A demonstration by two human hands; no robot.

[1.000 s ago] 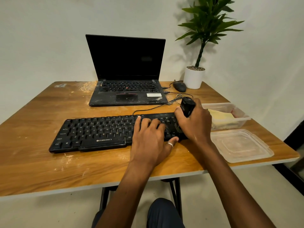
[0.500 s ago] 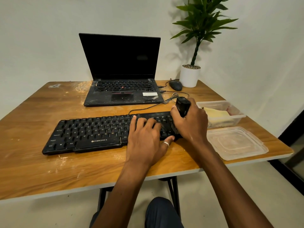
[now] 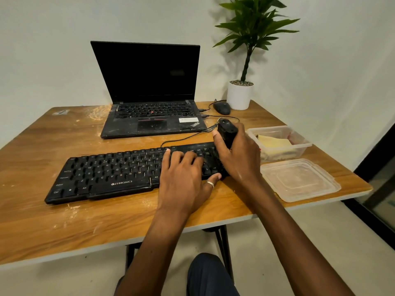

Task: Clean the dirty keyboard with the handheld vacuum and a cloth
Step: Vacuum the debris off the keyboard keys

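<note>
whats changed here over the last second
Nothing visibly moved in the scene; only the head camera's view shifted a little. The right hand still grips the black handheld vacuum at the right end of the black corded keyboard. The left hand still rests flat on the keys beside it.

The person is wearing a thin silver ring (image 3: 210, 184) on the thumb of the left grip (image 3: 181, 180), and dark navy trousers (image 3: 210, 276) are showing over one knee.

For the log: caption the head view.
Right hand holds handheld vacuum at right end of keyboard; left hand rests flat on it.
</note>
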